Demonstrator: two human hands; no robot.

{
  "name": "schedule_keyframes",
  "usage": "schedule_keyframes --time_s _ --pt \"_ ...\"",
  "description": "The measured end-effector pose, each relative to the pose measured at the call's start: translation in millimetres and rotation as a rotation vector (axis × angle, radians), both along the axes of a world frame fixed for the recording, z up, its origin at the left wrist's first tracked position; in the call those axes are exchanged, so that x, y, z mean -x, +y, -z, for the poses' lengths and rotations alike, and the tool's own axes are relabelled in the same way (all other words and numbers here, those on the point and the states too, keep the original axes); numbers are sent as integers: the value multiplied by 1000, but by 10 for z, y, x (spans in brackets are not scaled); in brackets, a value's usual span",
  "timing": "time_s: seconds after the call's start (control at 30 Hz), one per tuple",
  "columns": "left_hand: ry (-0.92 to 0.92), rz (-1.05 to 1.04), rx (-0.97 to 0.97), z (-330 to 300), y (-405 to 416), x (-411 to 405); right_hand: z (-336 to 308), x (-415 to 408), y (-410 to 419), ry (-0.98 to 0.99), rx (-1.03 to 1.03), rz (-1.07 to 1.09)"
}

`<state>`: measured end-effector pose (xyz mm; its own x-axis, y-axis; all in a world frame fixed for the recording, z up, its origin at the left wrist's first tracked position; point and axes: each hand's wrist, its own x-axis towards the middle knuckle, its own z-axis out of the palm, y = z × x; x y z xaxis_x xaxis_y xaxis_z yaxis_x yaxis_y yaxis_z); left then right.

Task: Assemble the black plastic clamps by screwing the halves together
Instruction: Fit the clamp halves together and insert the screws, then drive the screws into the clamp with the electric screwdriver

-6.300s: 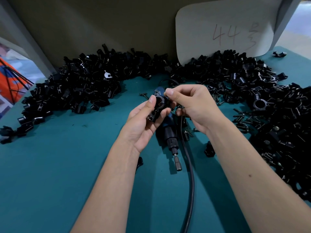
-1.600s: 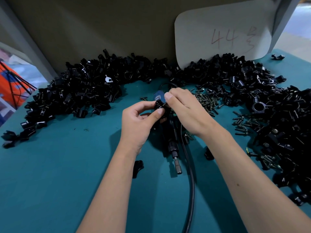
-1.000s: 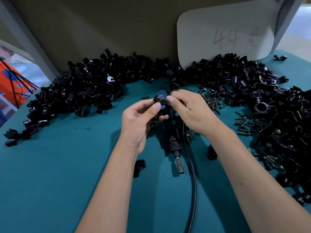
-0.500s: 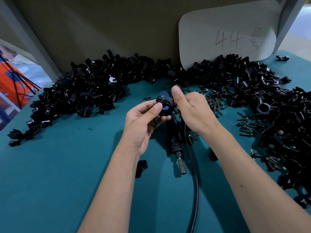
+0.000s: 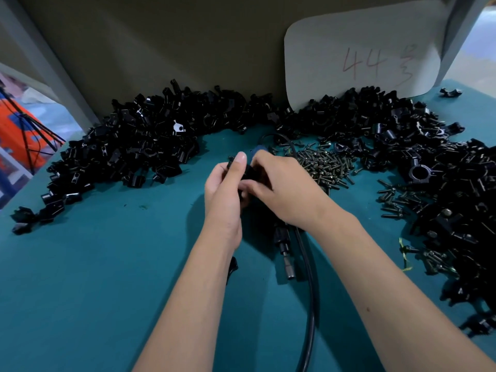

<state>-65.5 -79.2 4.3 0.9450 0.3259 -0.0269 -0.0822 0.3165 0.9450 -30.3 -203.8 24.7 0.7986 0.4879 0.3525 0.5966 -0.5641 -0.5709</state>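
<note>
My left hand (image 5: pixel 224 191) and my right hand (image 5: pixel 284 187) meet over the middle of the teal table. Between them they grip a black plastic clamp (image 5: pixel 248 171), which is mostly hidden by the fingers. My left thumb points up along its left side. My right fingers curl over its top and right side. An electric screwdriver (image 5: pixel 284 248) lies on the table just below the hands, bit toward me, with its black cable (image 5: pixel 308 291) running to the near edge. A pile of dark screws (image 5: pixel 326 163) lies right of my right hand.
Big heaps of black clamp halves fill the back left (image 5: pixel 134 146) and the right side (image 5: pixel 442 183) of the table (image 5: pixel 94 277). A white card marked 44 (image 5: pixel 362 49) leans on the back wall. One loose black part (image 5: pixel 233 267) lies under my left forearm.
My right hand has closed back onto the clamp from the right, covering it. My left hand turned so its thumb points up. The view dropped slightly, and more screws show.
</note>
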Motion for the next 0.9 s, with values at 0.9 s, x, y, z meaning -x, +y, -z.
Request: schedule_keyframes --time_s 0.9 --pt "238 154 302 -22 254 -20 11 4 13 199 261 444"
